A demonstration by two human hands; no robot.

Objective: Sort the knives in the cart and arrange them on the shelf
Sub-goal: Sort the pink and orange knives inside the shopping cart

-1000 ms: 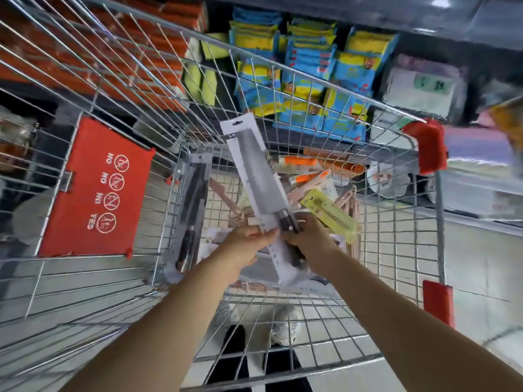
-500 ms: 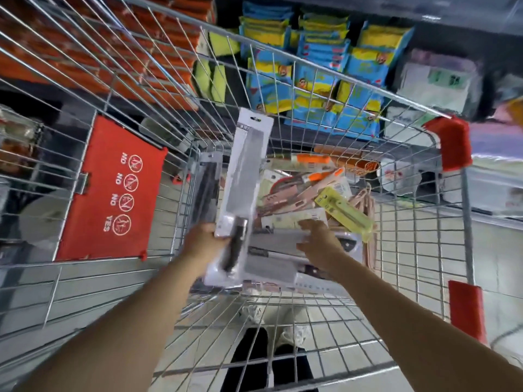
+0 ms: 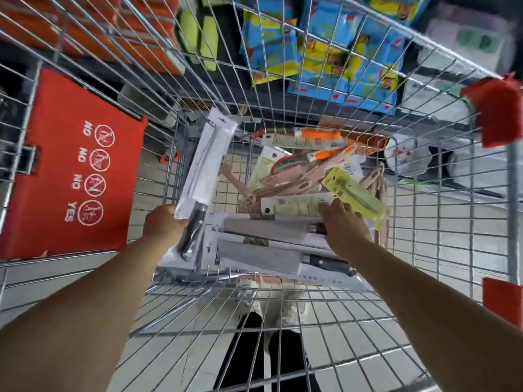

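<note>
Knives (image 3: 294, 206), all carded, lie heaped on the cart (image 3: 452, 230) floor, centre to right. Head view: your left hand (image 3: 162, 225) grips one black-handled knife pack (image 3: 204, 176) at its handle end, raised along the left wall, apparently set apart as sorted. Its long axis runs near to far, with the blade pointing far. Your right hand (image 3: 343, 226) lies open on the pile with fingers spread, holding nothing, likely choosing the next.

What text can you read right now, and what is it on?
"NO", three times, on the red cart flap, beside crossed-out pictograms.
"YES", once, same flap, beside the uncrossed pictogram.
Print on the knife packages and blue-yellow shelf packs: too blurred to read.
</note>
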